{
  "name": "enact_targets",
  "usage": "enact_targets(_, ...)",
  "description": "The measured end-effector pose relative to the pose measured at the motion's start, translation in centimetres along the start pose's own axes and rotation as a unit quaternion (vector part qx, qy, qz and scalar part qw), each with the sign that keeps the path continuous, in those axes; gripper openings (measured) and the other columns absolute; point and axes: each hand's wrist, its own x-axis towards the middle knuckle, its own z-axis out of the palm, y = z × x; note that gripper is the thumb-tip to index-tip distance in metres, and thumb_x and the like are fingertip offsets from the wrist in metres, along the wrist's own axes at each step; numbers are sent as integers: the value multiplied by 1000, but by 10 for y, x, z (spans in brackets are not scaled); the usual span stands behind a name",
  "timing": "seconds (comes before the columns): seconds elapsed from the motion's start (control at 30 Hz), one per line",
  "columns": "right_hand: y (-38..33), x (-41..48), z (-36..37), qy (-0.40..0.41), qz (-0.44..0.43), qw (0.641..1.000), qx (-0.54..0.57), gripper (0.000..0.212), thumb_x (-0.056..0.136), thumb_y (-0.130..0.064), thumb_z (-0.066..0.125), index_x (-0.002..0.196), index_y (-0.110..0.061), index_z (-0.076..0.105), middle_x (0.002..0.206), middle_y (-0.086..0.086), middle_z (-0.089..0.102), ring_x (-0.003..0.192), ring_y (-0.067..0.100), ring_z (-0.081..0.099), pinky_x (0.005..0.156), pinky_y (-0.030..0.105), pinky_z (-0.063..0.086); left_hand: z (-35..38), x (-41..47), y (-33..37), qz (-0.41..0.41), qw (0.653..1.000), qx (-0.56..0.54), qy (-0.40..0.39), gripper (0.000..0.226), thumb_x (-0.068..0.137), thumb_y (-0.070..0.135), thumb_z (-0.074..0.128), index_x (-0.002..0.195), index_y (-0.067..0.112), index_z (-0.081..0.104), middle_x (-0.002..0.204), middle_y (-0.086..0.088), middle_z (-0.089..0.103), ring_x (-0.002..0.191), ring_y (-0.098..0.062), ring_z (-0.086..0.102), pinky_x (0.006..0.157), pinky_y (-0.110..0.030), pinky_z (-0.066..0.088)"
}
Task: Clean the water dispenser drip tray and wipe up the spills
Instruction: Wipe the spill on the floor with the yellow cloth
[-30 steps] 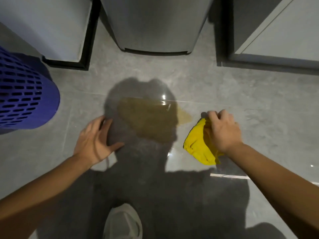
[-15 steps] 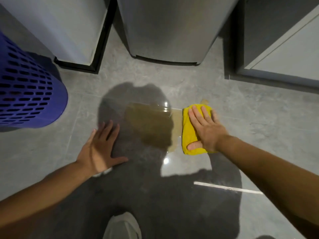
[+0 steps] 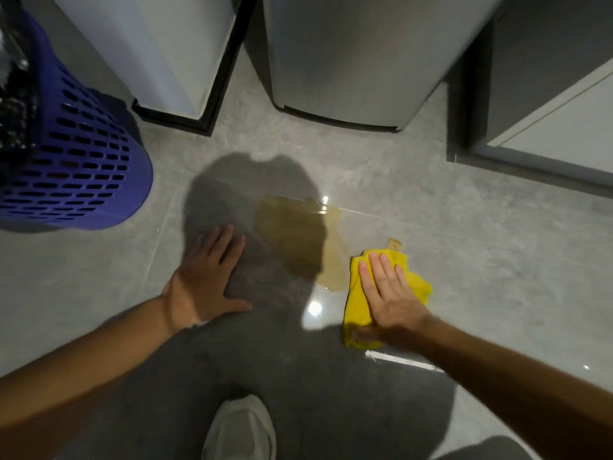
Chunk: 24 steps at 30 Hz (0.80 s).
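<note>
A brownish-yellow spill (image 3: 298, 237) lies on the grey tiled floor (image 3: 481, 260) in front of the silver water dispenser base (image 3: 348, 61). A yellow cloth (image 3: 360, 300) rests on the floor at the spill's right edge. My right hand (image 3: 391, 297) presses flat on the cloth with fingers stretched forward. My left hand (image 3: 205, 280) is planted flat on the floor left of the spill, fingers apart, holding nothing. No drip tray is in view.
A purple perforated basket (image 3: 76, 167) stands at the left. A white cabinet (image 3: 149, 51) sits left of the dispenser and a grey cabinet (image 3: 547, 94) to its right. My light shoe (image 3: 240, 429) shows at the bottom.
My right hand spread the cloth flat and dragged it back toward me along the spill's right edge. The left hand stayed planted on the floor.
</note>
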Motion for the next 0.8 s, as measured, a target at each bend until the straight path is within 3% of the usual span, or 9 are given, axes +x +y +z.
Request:
enact_targets(0.1,-57,-15,22,19,129,986,108,125,78,-91,40,151,10,40,156,39,35,143,59,35,110,70,38,0,-5,-9,-28,999,-18,-3,144,56,101,42,167,12,18,175,-18,12,161,-40,14,128,-54,20)
enact_targets(0.2,-97,8,14,24,236,946,221,133,71,-97,37,152,9,39,155,40,36,142,58,37,112,68,32,2,-16,-18,-136,990,-18,-22,160,44,112,29,168,18,-6,177,-12,-6,163,-31,-4,131,-48,11)
enact_targets(0.27,-100,41,-3,35,286,919,269,147,59,-101,33,162,2,11,165,35,15,153,53,17,119,68,19,6,-22,-23,-157,987,-20,-19,157,46,113,26,166,20,-15,176,-9,-14,163,-30,-11,132,-46,9)
enact_targets(0.33,-86,76,-21,9,310,907,285,156,49,-106,30,158,-9,-26,170,24,-17,157,41,-16,123,61,-5,5,-26,-28,-137,989,-42,-25,155,52,108,42,165,19,-17,175,-9,-17,162,-31,-14,132,-47,9)
enact_targets(0.4,-65,106,-36,10,298,914,276,158,44,-108,31,155,-14,-33,168,17,-29,155,35,-28,122,56,-14,0,-28,-32,-111,992,-59,-26,155,56,97,62,165,18,-14,175,-11,-15,162,-32,-12,132,-48,9)
enact_targets(0.5,-29,141,-66,-16,203,957,205,158,48,-105,42,156,-16,-32,166,15,-34,153,34,-32,123,56,-15,-5,-30,-35,-82,995,-50,-21,154,57,88,74,166,13,-5,176,-15,-8,163,-35,-4,131,-50,11)
enact_targets(0.63,10,185,-109,-73,7,997,32,160,52,-101,55,157,-16,-31,166,17,-33,152,33,-32,125,56,-11,-1,-31,-35,-82,995,-60,-4,156,53,83,81,167,12,2,176,-15,-4,163,-37,3,130,-52,16)
enact_targets(0.7,11,202,-126,-94,-112,987,-66,162,52,-99,58,157,-14,-30,166,18,-32,153,34,-30,125,54,-12,3,-33,-39,-74,995,-59,15,153,53,83,81,167,10,9,175,-18,1,161,-42,7,128,-55,21)
enact_targets(0.8,0,207,-133,-107,-256,940,-200,161,54,-98,58,156,-11,-31,165,21,-32,154,37,-27,124,54,-12,9,-35,-43,-66,996,-52,20,152,53,90,72,167,10,10,175,-18,3,160,-45,8,127,-58,25)
